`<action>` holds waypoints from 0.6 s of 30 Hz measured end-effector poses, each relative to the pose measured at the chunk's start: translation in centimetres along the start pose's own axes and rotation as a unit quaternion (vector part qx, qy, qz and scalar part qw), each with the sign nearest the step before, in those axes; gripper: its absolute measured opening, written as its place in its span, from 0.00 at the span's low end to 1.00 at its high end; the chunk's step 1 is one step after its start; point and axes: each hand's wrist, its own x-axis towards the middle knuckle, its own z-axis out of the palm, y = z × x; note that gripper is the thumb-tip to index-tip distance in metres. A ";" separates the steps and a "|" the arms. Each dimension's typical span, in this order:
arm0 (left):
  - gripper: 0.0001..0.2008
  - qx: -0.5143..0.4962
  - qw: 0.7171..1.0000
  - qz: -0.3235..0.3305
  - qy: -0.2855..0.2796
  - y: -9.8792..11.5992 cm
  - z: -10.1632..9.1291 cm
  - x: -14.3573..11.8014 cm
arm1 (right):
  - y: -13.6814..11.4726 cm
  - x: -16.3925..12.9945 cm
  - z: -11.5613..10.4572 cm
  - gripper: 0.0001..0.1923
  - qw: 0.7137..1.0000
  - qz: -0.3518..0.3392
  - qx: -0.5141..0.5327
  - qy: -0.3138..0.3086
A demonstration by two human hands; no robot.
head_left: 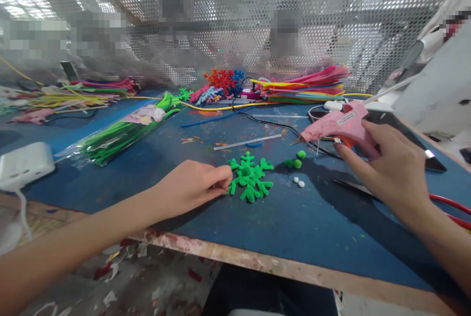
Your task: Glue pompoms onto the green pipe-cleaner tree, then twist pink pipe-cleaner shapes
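Observation:
On the blue mat lies a green pipe-cleaner snowflake (249, 178) with a green pompom at its centre. My left hand (198, 183) is closed at the snowflake's left side, fingertips pinching one of its arms. A pink hot glue gun (340, 124) is in my right hand (397, 164), its nozzle pointing left above the mat. A small white bit shows by my right thumb. Between the snowflake and the glue gun lie several green pompoms (297, 163) and two white pompoms (301, 184).
Scissors (353, 187) with red handles lie under my right hand. Clear glue sticks (247, 142) and cables cross the mat. Bagged green pipe cleaners (125, 132) lie left, a white power adapter (27, 165) farther left. Coloured pipe-cleaner bundles (305, 85) lie by the perforated metal screen (228, 26).

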 end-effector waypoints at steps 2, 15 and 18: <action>0.04 -0.020 1.000 0.000 0.007 -0.2 -0.4 0.0 | 0.0 0.3 -0.2 0.20 1.000 0.022 0.012 -0.016; 0.11 0.000 0.995 0.045 0.088 -0.8 -2.0 4.0 | 0.2 1.1 -0.8 0.18 0.994 0.078 0.072 -0.034; 0.12 -0.035 0.998 0.043 0.023 -0.8 -1.5 5.3 | 0.0 1.1 -1.0 0.17 0.994 0.077 0.075 -0.028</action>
